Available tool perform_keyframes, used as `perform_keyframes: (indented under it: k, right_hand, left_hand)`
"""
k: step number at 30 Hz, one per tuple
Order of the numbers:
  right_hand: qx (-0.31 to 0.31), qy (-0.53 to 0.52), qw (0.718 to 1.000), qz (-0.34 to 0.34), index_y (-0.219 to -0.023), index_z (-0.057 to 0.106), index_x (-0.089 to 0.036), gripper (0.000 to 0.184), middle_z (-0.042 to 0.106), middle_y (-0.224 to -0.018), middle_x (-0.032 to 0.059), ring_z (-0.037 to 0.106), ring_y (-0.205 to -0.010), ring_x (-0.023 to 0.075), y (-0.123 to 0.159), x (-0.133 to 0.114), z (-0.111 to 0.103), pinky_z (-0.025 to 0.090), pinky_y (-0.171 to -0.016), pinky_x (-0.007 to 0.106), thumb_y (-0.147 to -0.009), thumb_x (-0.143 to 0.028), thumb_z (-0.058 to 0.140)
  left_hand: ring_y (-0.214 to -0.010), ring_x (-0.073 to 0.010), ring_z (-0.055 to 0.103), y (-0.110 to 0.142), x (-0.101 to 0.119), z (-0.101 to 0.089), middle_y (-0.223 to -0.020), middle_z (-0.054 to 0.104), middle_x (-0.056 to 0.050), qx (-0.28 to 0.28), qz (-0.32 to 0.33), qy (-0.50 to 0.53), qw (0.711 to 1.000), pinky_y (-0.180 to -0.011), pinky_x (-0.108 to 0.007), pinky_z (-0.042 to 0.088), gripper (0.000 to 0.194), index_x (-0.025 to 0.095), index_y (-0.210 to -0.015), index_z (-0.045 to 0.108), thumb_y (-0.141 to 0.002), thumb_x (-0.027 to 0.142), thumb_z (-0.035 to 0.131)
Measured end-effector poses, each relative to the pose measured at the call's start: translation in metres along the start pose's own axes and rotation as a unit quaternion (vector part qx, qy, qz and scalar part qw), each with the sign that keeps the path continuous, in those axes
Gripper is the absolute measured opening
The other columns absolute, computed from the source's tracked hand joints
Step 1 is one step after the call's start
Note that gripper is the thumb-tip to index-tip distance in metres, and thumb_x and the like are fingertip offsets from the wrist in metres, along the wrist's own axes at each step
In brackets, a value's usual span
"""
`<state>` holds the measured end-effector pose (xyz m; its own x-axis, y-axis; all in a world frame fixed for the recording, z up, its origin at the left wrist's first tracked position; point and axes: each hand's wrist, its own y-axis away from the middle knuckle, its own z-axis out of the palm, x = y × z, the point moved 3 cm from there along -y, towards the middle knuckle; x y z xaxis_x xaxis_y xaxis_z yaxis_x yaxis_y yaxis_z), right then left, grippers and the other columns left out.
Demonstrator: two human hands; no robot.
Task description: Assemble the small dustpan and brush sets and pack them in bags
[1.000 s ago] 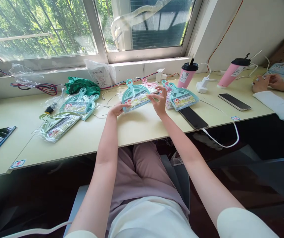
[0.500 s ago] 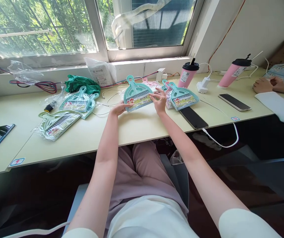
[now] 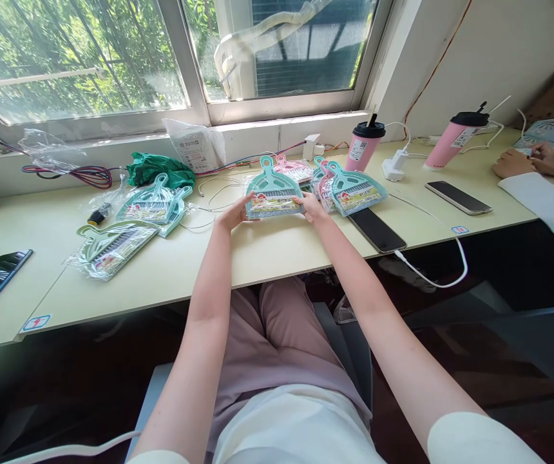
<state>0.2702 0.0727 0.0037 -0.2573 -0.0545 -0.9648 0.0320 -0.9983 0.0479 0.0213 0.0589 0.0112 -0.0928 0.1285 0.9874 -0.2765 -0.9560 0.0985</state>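
Observation:
Between my two hands is a teal mini dustpan-and-brush set (image 3: 275, 187) in clear wrap, its handle pointing away from me and its printed label facing me. My left hand (image 3: 234, 213) grips its left edge, and my right hand (image 3: 314, 207) grips its right edge with the thumb in front. Just right of it, another wrapped teal dustpan set (image 3: 355, 191) overlaps pink ones, and a pink dustpan set (image 3: 294, 169) lies behind. To the left are more wrapped sets, a teal one (image 3: 145, 201) and a pale green one (image 3: 113, 248).
A black phone (image 3: 377, 230) on a white cable, a pink cup (image 3: 364, 147) and a charger block (image 3: 393, 166) stand to the right. Farther right are a second phone (image 3: 458, 197), another pink cup (image 3: 455, 142) and another person's hands (image 3: 523, 161). Green plastic (image 3: 160, 170) lies at back left.
My right hand has moved down from the front of the dustpan set to its right edge. The set has turned to sit more level, facing me.

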Motion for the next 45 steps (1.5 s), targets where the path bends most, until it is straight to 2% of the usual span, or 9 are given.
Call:
perform_keyframes:
  k: [3,6,13,17,27,31,36,41,45]
  right_hand:
    - [0.050,-0.017,0.999,-0.003,-0.095,0.074,-0.019,0.022,0.074,-0.073,0.0006,0.077,-0.089,0.0207,-0.004,0.002,-0.005,0.067,-0.085,0.034,-0.078,-0.016,0.088]
    - [0.085,-0.019,0.996,-0.009,-0.091,0.071,-0.020,0.014,0.074,-0.075,0.0000,0.076,-0.090,0.0185,-0.006,0.002,-0.008,0.066,-0.090,0.034,-0.084,-0.009,0.077]
    - [0.040,-0.056,0.998,-0.012,-0.098,0.070,-0.023,0.026,0.078,-0.088,0.0011,0.078,-0.098,0.0214,-0.002,0.006,0.001,0.069,-0.089,0.039,-0.080,-0.016,0.087]
    - [0.032,-0.070,0.997,-0.001,-0.103,0.070,-0.024,0.029,0.080,-0.090,0.0015,0.079,-0.098,0.0219,-0.003,0.010,0.003,0.071,-0.087,0.040,-0.080,-0.016,0.087]
    - [0.046,-0.066,0.997,0.014,-0.105,0.070,-0.025,0.026,0.079,-0.087,0.0001,0.079,-0.089,0.0203,-0.005,0.011,-0.006,0.071,-0.079,0.036,-0.083,-0.016,0.080]
    - [0.010,-0.045,0.999,0.010,-0.101,0.069,-0.024,0.016,0.080,-0.098,0.0029,0.078,-0.096,0.0194,0.003,0.006,-0.004,0.070,-0.078,0.031,-0.089,-0.027,0.078]
    - [-0.081,-0.017,0.996,-0.028,-0.115,0.070,-0.030,0.033,0.078,-0.127,0.0043,0.076,-0.113,0.0209,0.016,-0.001,0.008,0.069,-0.086,0.039,-0.092,-0.054,0.075]
    - [-0.140,0.041,0.989,0.021,-0.105,0.074,-0.023,0.028,0.082,-0.115,0.0103,0.080,-0.100,0.0232,0.018,0.011,0.025,0.067,-0.082,0.037,-0.086,-0.040,0.086]
    - [-0.082,0.044,0.996,-0.001,-0.093,0.073,-0.020,0.012,0.084,-0.099,0.0087,0.081,-0.083,0.0209,0.015,0.015,0.028,0.064,-0.073,0.031,-0.091,-0.030,0.081]
  left_hand:
    - [-0.115,-0.0305,0.077,0.005,0.007,0.004,-0.103,0.081,-0.010,-0.034,0.016,0.013,0.999,-0.097,-0.043,0.065,0.060,0.024,-0.136,0.071,-0.087,0.057,0.080]
    - [-0.124,-0.0279,0.073,0.005,0.008,0.011,-0.119,0.079,-0.011,-0.039,0.062,-0.033,0.997,-0.099,-0.040,0.064,0.061,0.023,-0.134,0.071,-0.081,0.048,0.088]
    - [-0.091,-0.0191,0.076,-0.014,-0.009,0.014,-0.098,0.079,-0.009,0.126,0.050,-0.016,0.991,-0.084,-0.032,0.066,0.030,0.013,-0.096,0.072,-0.081,0.033,0.089]
    - [-0.084,-0.0205,0.076,-0.018,-0.010,0.013,-0.087,0.077,-0.008,0.164,0.040,-0.001,0.986,-0.082,-0.036,0.067,0.027,0.013,-0.090,0.069,-0.078,0.027,0.089]
    - [-0.100,-0.0234,0.078,-0.009,-0.008,0.018,-0.107,0.081,-0.013,0.045,0.058,-0.023,0.997,-0.087,-0.032,0.066,0.045,0.013,-0.111,0.074,-0.089,0.052,0.080]
    - [-0.082,-0.0202,0.075,-0.013,-0.011,0.016,-0.097,0.079,-0.011,0.107,0.049,-0.018,0.993,-0.082,-0.036,0.067,0.040,0.010,-0.106,0.071,-0.093,0.047,0.078]
    - [-0.077,-0.0191,0.074,-0.020,-0.011,0.007,-0.093,0.077,-0.009,0.198,0.062,0.020,0.978,-0.084,-0.038,0.067,0.044,0.011,-0.116,0.070,-0.090,0.045,0.080]
    - [-0.086,-0.0188,0.077,-0.019,-0.011,0.007,-0.103,0.079,-0.010,0.224,0.065,0.050,0.971,-0.083,-0.032,0.066,0.039,0.015,-0.121,0.069,-0.094,0.042,0.075]
    - [-0.078,-0.0185,0.077,-0.019,-0.010,0.020,-0.096,0.080,-0.009,0.181,0.047,0.055,0.981,-0.081,-0.031,0.065,0.040,0.014,-0.123,0.070,-0.096,0.043,0.073]
